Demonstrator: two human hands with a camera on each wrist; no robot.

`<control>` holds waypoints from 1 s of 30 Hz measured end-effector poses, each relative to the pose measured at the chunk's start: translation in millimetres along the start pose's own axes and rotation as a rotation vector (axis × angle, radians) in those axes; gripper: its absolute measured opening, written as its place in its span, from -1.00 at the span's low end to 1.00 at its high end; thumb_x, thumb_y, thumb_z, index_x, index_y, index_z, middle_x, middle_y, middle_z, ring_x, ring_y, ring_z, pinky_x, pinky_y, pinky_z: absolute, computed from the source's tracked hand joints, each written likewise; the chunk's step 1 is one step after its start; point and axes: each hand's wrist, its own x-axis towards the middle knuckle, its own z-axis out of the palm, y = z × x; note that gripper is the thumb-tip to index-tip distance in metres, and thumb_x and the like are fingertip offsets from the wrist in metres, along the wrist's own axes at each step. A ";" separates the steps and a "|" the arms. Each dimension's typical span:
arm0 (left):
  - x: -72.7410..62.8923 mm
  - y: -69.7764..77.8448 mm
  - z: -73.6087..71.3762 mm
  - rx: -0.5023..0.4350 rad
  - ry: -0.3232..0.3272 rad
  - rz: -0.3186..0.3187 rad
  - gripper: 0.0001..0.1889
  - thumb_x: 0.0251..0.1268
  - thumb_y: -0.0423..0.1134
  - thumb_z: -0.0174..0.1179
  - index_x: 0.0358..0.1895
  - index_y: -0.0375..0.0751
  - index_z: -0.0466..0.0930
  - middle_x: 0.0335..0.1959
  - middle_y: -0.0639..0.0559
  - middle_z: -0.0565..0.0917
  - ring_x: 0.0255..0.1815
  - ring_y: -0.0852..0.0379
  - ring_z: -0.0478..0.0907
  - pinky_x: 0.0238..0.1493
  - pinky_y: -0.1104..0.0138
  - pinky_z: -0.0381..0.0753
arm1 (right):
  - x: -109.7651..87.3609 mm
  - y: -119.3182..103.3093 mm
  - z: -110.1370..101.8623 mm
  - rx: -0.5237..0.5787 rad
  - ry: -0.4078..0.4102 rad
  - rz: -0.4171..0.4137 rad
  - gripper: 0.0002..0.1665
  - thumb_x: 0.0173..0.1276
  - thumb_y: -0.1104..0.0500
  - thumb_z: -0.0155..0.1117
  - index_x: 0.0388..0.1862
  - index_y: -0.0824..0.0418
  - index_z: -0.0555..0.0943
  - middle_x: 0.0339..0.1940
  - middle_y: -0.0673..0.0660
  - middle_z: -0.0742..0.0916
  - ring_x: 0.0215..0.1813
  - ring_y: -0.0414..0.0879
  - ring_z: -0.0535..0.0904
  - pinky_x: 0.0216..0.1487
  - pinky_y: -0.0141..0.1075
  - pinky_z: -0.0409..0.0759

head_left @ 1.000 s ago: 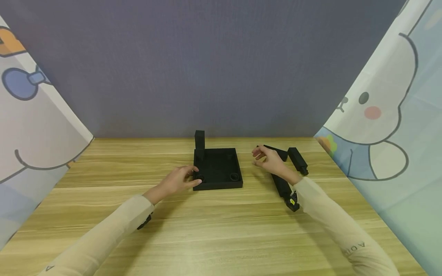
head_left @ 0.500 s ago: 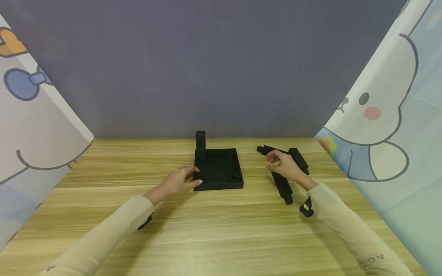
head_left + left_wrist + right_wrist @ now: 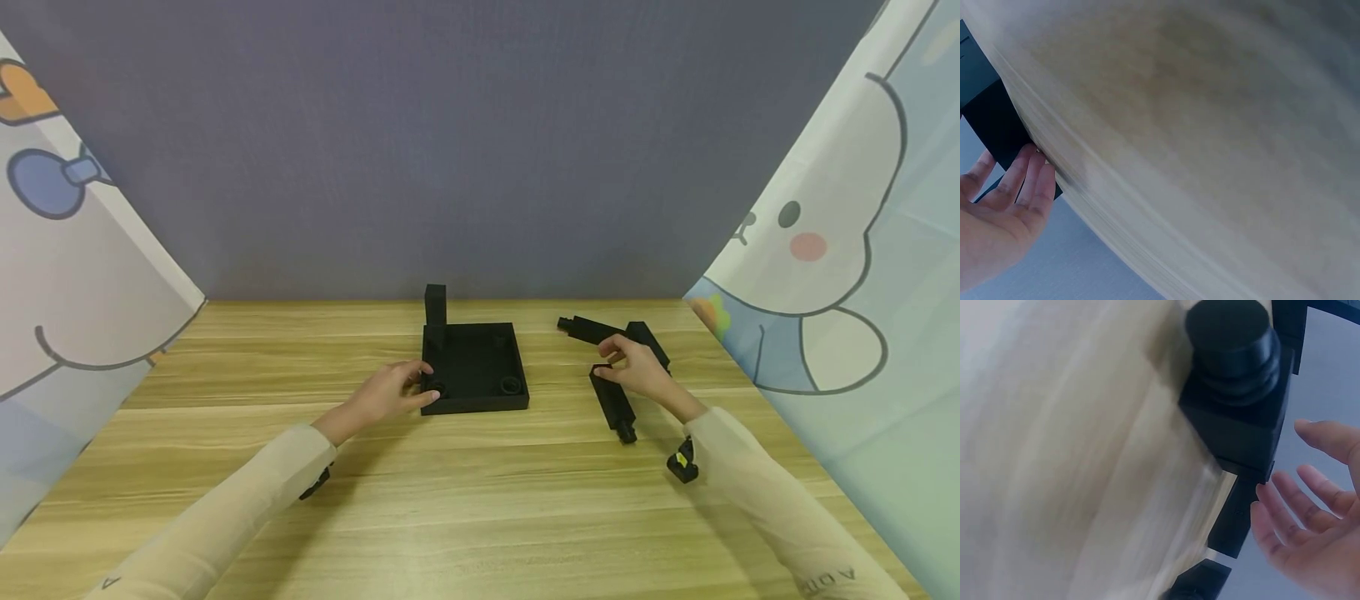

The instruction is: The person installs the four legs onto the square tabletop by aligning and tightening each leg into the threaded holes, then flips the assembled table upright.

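A shallow black square tray (image 3: 474, 405), with round sockets in its near corners, lies mid-table in the head view. One square black leg (image 3: 435, 305) stands upright in its far left corner. My left hand (image 3: 382, 392) rests at the tray's left edge, thumb at the near corner; in the left wrist view its fingers (image 3: 1040, 199) look fairly straight. To the right lie three loose black legs: a near one (image 3: 617, 407), a back one (image 3: 587, 330) and a right one (image 3: 649, 340). My right hand (image 3: 639, 372) hovers with parted fingers at the near leg's far end; contact cannot be told.
The wooden table (image 3: 450, 508) runs back to a grey-purple panel (image 3: 465, 150). Cartoon-printed sheets (image 3: 840, 250) flank both sides. A small black device (image 3: 682, 462) shows below the right wrist. Round threaded-looking pegs (image 3: 1229, 344) stick out of the loose legs' ends.
My right hand has moved rightward and toward me, from beside the back leg to the near leg's far end, uncovering the back leg's peg. The left hand and tray stay put.
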 end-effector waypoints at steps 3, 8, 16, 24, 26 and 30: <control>-0.4 0.2 -0.2 -0.005 -0.001 -0.002 -0.50 0.20 0.09 0.15 0.09 -0.17 0.45 -0.07 -0.15 0.61 -0.13 0.02 0.57 -0.12 0.16 0.57 | -2.3 0.9 0.2 -0.009 -0.006 0.006 -0.56 0.20 0.22 0.30 -0.03 0.43 0.43 -0.08 0.36 0.56 -0.08 0.25 0.55 -0.16 -0.03 0.57; -0.1 0.3 -0.4 -0.008 -0.003 -0.008 -0.49 0.20 0.10 0.14 0.09 -0.15 0.45 -0.05 -0.15 0.61 -0.10 0.01 0.57 -0.09 0.15 0.57 | -4.1 2.5 3.6 -0.024 0.001 0.028 -0.55 0.18 0.20 0.31 -0.04 0.42 0.44 -0.08 0.36 0.58 -0.11 0.23 0.56 -0.19 -0.05 0.58; -0.3 1.9 -1.6 -0.022 -0.014 -0.025 -0.49 0.20 0.11 0.13 0.10 -0.14 0.44 -0.02 -0.16 0.60 -0.08 0.00 0.57 -0.08 0.14 0.57 | -4.6 2.7 7.4 -0.066 -0.010 0.032 -0.51 0.18 0.15 0.32 -0.03 0.44 0.44 -0.08 0.40 0.57 -0.18 0.21 0.58 -0.26 -0.11 0.59; 0.5 3.7 -1.5 -0.008 -0.012 -0.029 -0.49 0.19 0.10 0.15 0.10 -0.15 0.45 -0.08 -0.16 0.62 -0.30 0.15 0.54 -0.12 0.16 0.57 | -3.0 4.2 10.2 -0.118 -0.021 0.047 -0.55 0.17 0.16 0.31 -0.06 0.41 0.46 -0.10 0.40 0.58 -0.28 0.12 0.59 -0.39 -0.19 0.56; 0.5 3.7 -1.6 -0.008 -0.010 -0.035 -0.49 0.19 0.10 0.16 0.10 -0.15 0.45 -0.08 -0.15 0.62 -0.34 0.17 0.52 -0.12 0.18 0.56 | -2.5 4.7 11.0 -0.129 -0.024 0.046 -0.58 0.17 0.16 0.31 -0.08 0.40 0.48 -0.11 0.38 0.59 -0.31 0.09 0.60 -0.40 -0.20 0.56; 0.0 3.3 -1.6 -0.004 -0.004 -0.035 -0.50 0.18 0.09 0.16 0.09 -0.16 0.46 -0.09 -0.16 0.62 -0.29 0.13 0.54 -0.12 0.17 0.57 | -1.7 5.1 12.6 -0.143 -0.026 0.033 -0.62 0.17 0.16 0.30 -0.11 0.38 0.49 -0.14 0.36 0.61 -0.36 0.03 0.60 -0.43 -0.23 0.55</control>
